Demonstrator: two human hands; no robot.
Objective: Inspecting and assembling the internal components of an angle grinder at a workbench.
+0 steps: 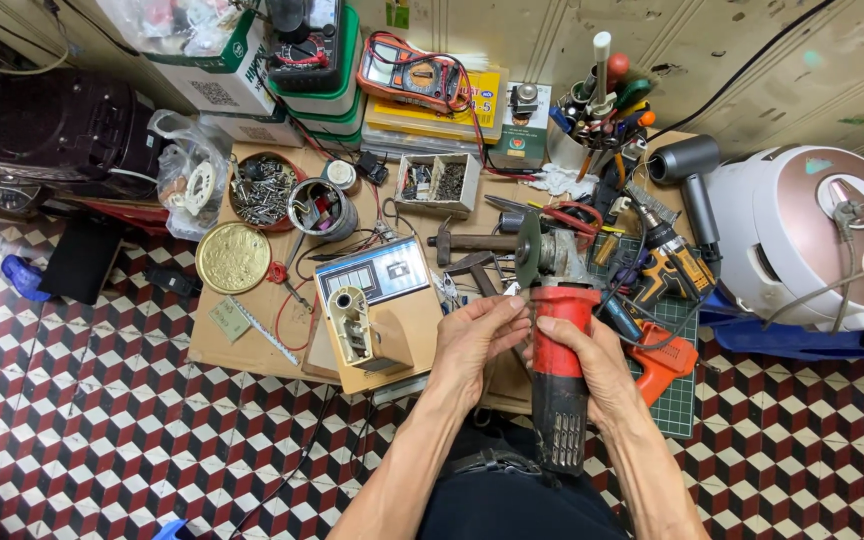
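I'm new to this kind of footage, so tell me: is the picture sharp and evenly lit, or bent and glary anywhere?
Head view: bright, even light and soft shadows; the angle grinder in the left hand and right hand is sharp. Wide-lens bending curves the tiled floor and wall lines towards the edges. Mild glare on the brass lid.

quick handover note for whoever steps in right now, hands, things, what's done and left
Right hand: wrapped round the red body of the angle grinder, which is held up off the board.
Left hand: fingers on the grinder's left side, near the head.
Disc: mounted, pointing away.
Tan appliance: lying on the wooden board, left of the hands, untouched.
Done: grinder picked up. Left: cannot tell whether any cutting has begun.
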